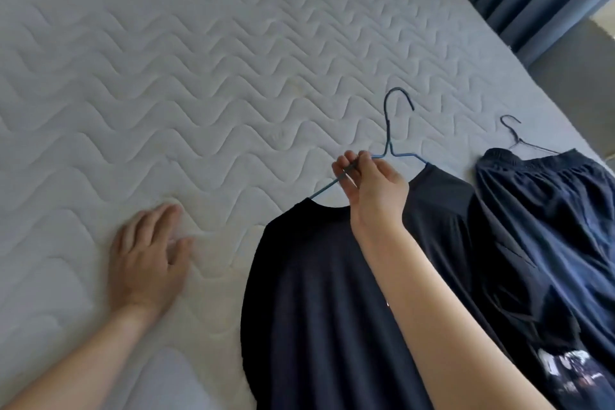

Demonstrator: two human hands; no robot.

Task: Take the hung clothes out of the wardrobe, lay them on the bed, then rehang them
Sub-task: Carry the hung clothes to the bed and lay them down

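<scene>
The right hand (369, 190) pinches one shoulder wire of the blue hanger (387, 130), which sits inside the neck of a dark T-shirt (316, 293) spread over the mattress (166, 76) at 5 o'clock. The left hand (149, 263), fingers straight and holding nothing, is over the mattress at 8 o'clock. At 3 o'clock a navy garment (549, 226) lies on a dark hanger (514, 133).

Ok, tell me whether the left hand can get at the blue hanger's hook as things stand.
Probably yes. The left hand is open over the mattress, with only bare quilting between it and the blue hanger. The right hand pinches the hanger's shoulder wire, leaving the hook uncovered.
</scene>
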